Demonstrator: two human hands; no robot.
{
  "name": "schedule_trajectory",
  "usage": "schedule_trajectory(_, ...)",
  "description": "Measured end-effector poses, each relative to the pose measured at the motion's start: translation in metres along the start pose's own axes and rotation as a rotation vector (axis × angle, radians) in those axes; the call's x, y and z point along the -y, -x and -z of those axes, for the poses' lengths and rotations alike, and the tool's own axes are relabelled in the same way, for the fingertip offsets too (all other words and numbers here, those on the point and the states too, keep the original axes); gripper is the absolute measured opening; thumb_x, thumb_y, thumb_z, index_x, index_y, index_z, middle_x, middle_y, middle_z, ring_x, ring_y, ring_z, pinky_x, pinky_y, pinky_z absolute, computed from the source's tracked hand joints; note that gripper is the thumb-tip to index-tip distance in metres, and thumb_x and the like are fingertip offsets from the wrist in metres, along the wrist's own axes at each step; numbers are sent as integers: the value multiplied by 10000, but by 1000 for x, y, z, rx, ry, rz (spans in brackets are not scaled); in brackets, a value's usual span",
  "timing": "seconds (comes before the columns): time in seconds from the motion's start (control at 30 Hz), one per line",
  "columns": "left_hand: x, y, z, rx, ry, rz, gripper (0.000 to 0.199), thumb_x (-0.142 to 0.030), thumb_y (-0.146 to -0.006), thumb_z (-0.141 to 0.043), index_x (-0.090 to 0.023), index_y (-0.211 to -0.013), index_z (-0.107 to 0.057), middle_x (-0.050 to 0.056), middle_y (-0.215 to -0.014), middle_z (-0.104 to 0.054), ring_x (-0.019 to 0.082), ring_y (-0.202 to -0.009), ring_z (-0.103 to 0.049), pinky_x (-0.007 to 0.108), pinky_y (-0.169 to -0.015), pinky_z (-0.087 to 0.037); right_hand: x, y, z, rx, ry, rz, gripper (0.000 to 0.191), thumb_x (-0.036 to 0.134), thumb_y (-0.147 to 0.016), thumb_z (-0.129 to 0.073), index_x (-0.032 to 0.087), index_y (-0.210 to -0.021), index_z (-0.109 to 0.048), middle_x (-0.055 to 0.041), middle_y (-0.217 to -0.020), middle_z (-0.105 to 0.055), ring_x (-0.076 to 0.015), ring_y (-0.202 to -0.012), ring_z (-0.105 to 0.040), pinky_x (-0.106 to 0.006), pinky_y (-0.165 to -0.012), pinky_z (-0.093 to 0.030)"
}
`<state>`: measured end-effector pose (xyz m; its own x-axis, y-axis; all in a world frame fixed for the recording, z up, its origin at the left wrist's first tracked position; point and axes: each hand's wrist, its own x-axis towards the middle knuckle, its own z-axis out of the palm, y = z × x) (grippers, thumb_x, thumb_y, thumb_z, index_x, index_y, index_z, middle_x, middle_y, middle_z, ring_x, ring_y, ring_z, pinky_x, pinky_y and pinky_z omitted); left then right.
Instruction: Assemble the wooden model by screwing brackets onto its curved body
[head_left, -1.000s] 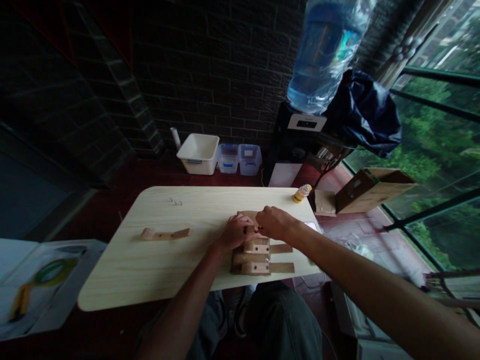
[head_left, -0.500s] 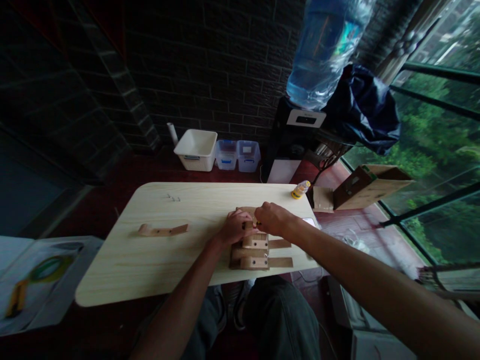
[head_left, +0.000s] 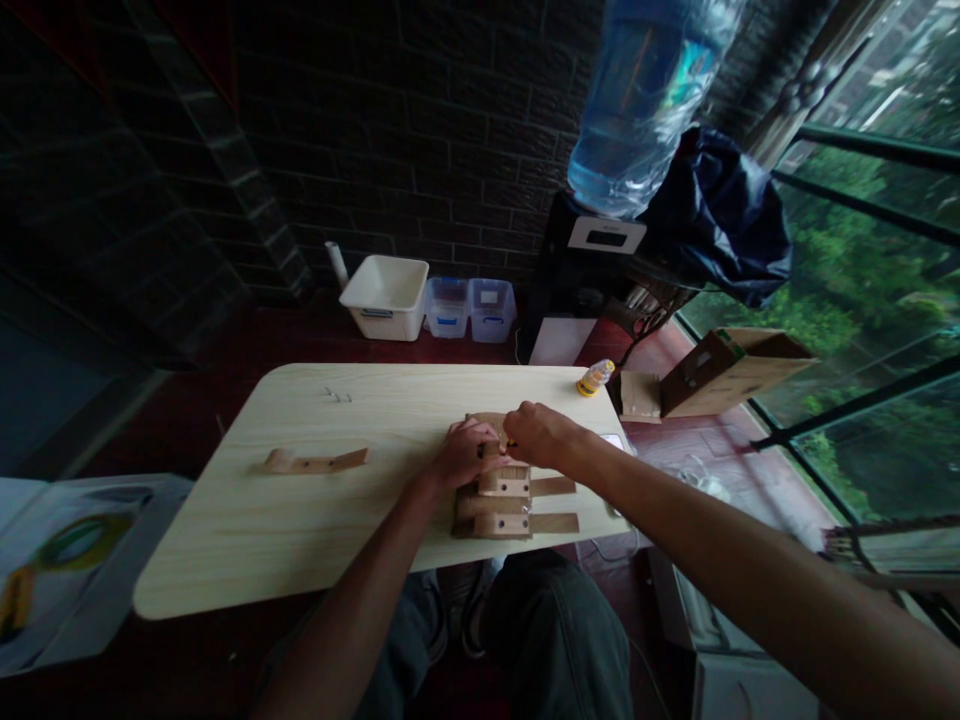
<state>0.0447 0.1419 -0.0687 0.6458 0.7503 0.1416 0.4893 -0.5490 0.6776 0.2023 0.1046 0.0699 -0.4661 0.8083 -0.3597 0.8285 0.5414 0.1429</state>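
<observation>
A wooden assembly of curved blocks and flat strips sits near the front edge of the table, with dark screw heads or holes in its blocks. My left hand is closed around the upper wooden block, steadying it against the assembly. Just right of it, my right hand is a fist over the same block, holding a small tool with a yellow part; most of it is hidden by the fingers. A separate wooden piece with a curled end and two dark holes lies to the left. Several small screws are scattered farther back.
A small yellow-capped bottle stands at the back right of the pale table, and a phone-like object lies partly behind my right arm. Beyond are plastic bins, a water dispenser and a cardboard box.
The whole view has shifted slightly, so things appear a little farther left. Both hands keep their places at the wooden block, with little visible movement.
</observation>
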Motion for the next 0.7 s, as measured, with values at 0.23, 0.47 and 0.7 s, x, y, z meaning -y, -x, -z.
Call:
schedule_trajectory(0.23,-2,-1,1,-11,13,10,222,-461,-828,-692,-243,-802,-724,18,-1004,-742,239,-1031,-593,419,-991,-385,-2,2,3,-4,-1,-17,284,305,-948,-584,92,-1056,-739,-194,-987,-754,-270,-950,-724,-322,-761,-558)
schedule_trajectory(0.47,2,-2,0,-4,13,9,189,-438,-814,-703,-252,-785,-719,6,-992,-745,241,-1027,-599,421,-993,-382,-1,5,6,1,-33,-36,279,264,-951,-563,71,-1056,-737,-204,-974,-756,-269,-919,-725,-327,-737,-558)
schedule_trajectory(0.7,3,2,0,9,-20,6,138,-384,-825,-703,-249,-802,-716,9,-1035,-748,235,-1046,-602,411,-999,-386,1,5,4,-6,-31,-6,256,254,-940,-586,73,-1009,-753,-210,-945,-760,-278,-902,-729,-341,-752,-555)
